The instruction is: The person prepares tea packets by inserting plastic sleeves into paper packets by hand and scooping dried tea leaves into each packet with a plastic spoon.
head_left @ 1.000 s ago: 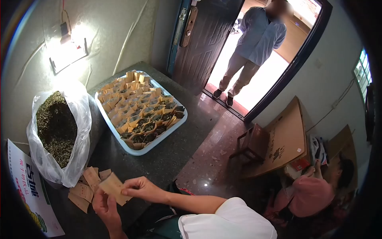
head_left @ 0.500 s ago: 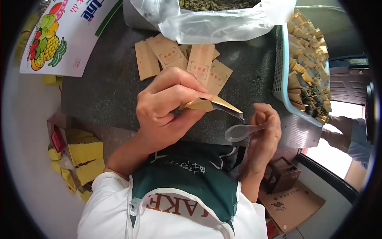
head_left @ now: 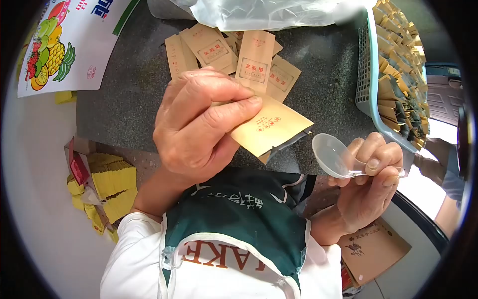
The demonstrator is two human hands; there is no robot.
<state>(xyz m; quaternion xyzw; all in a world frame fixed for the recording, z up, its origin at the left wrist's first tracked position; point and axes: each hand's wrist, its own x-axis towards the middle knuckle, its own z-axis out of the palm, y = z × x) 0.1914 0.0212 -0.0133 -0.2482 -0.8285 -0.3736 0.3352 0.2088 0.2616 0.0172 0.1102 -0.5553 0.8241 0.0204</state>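
My left hand pinches a small tan paper packet by its upper end, and the packet's dark-lined open end tilts down to the right. My right hand holds a clear plastic spoon by its handle; the spoon's bowl is beside the packet's open end, apart from it. No contents show in the bowl. Beyond my left hand several similar printed packets lie overlapping on the dark speckled table.
At the far edge stands a container lined with clear plastic. A light blue basket full of upright packets stands on the right. A fruit-printed box is at the far left; yellow packets are stacked below it. A brown paper bag lies lower right.
My right hand has moved right with the spoon, turning its bowl upward. My left hand has turned the packet so its printed face shows. The view has shifted slightly.
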